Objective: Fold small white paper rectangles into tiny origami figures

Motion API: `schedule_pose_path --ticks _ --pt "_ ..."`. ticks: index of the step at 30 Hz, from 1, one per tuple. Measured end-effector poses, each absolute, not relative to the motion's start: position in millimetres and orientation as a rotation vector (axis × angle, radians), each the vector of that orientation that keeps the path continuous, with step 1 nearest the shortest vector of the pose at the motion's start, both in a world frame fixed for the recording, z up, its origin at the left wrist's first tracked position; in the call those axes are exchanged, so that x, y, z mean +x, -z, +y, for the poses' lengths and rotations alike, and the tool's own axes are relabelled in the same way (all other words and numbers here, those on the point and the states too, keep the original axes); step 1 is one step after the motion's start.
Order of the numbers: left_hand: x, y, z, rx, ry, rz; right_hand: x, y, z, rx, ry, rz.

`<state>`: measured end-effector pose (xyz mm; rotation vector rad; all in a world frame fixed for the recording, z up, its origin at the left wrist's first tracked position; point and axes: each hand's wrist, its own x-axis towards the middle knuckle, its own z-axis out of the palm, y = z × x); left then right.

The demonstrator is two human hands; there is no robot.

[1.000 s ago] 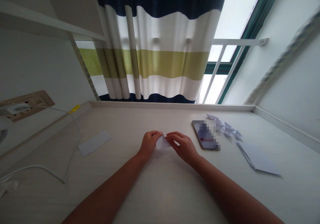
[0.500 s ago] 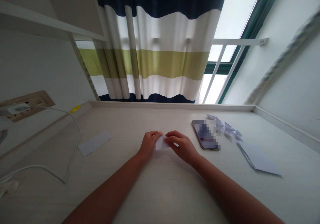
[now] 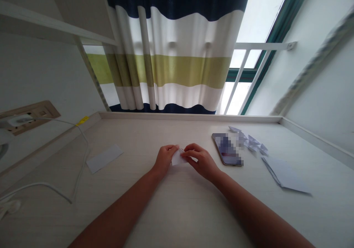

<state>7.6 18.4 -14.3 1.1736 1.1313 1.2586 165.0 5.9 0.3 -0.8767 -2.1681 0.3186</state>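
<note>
A small folded piece of white paper (image 3: 177, 159) sits between my two hands, just above the pale wooden desk (image 3: 177, 203). My left hand (image 3: 165, 157) pinches its left side with curled fingers. My right hand (image 3: 200, 160) pinches the right side, thumb and fingertips pressed on the fold. Both forearms reach in from the bottom of the view.
A phone (image 3: 227, 149) lies right of my hands. Behind it lie several small folded paper pieces (image 3: 253, 142), and a stack of white sheets (image 3: 284, 175) lies farther right. A paper strip (image 3: 104, 158) and a white cable (image 3: 74, 181) lie at left. A striped curtain (image 3: 171, 56) hangs behind.
My right fingers have curled in a little more over the paper's right edge. The paper and both hands stay in nearly the same place.
</note>
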Motion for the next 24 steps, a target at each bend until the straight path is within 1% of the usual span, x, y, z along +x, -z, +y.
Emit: schedule_pose_path --ticks 8,14,17,20,24 --pt "8 13 19 1.108 -1.244 1.089 165 0 8 -0.831 -0.491 -2.100" --pt "11 9 17 1.031 -1.215 0.962 161 0 9 -0.913 -0.733 -1.883" --pt "12 5 14 1.080 -1.182 0.894 161 1 12 -0.942 -0.821 -1.766" --pt "13 4 13 1.153 -1.173 0.937 162 3 15 -0.978 -0.858 -1.700" --pt "11 7 15 1.191 -1.155 0.972 161 6 18 -0.988 -1.077 -1.563"
